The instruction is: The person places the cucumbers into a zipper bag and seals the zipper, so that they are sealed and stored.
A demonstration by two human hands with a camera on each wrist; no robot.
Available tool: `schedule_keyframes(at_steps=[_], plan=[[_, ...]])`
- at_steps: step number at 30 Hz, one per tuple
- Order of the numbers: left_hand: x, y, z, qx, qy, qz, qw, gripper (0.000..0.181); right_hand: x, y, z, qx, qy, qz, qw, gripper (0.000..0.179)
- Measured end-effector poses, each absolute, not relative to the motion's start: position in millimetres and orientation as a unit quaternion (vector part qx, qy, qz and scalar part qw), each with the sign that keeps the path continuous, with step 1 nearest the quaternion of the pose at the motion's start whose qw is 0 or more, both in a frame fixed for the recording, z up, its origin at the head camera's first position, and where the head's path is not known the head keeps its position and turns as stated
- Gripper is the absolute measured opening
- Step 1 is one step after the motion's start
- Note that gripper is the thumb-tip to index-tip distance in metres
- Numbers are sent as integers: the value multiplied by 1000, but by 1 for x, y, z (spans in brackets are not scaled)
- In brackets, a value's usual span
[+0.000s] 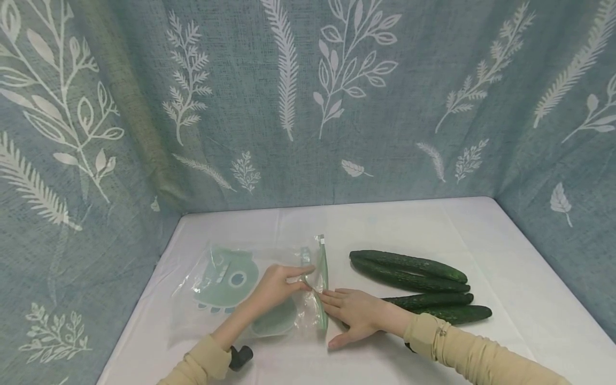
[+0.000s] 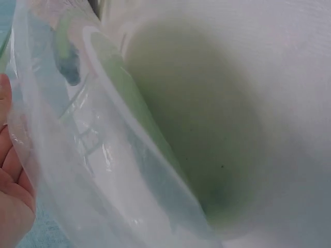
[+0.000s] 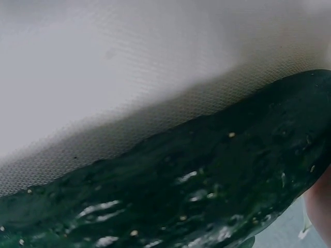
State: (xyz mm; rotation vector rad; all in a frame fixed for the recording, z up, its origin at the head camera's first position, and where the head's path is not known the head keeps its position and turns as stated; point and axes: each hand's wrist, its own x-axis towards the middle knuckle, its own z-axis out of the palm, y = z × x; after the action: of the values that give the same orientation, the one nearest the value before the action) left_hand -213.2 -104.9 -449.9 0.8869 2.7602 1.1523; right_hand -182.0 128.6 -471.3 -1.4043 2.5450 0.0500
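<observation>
A clear zip-top plastic bag [image 1: 228, 283] with a green cartoon print lies flat, its green-striped opening toward the right. At that opening, my left hand [image 1: 275, 291] pinches the film between thumb and forefinger. My right hand [image 1: 355, 313] spreads its straight fingers against the zip edge, palm down near the table. In the left wrist view the bag's printed film [image 2: 103, 129] bulges beside the left fingers. Several dark green cucumbers [image 1: 406, 264] lie right of the bag, two of them partly behind the right wrist. One cucumber [image 3: 181, 181] fills much of the right wrist view.
A white cloth covers the table [image 1: 385, 224]. Blue-grey curtains [image 1: 308, 160] with white leaf patterns stand behind it and along both sides. A black wrist camera piece [image 1: 240, 357] shows beside the left sleeve.
</observation>
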Motion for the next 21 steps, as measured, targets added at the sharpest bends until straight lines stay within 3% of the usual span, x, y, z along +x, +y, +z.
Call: schedule_keyframes(at_steps=[21], plan=[[-215,-107,-434,256,834,486,-52,28,-184,128,-470,-484,867,11,118,88]])
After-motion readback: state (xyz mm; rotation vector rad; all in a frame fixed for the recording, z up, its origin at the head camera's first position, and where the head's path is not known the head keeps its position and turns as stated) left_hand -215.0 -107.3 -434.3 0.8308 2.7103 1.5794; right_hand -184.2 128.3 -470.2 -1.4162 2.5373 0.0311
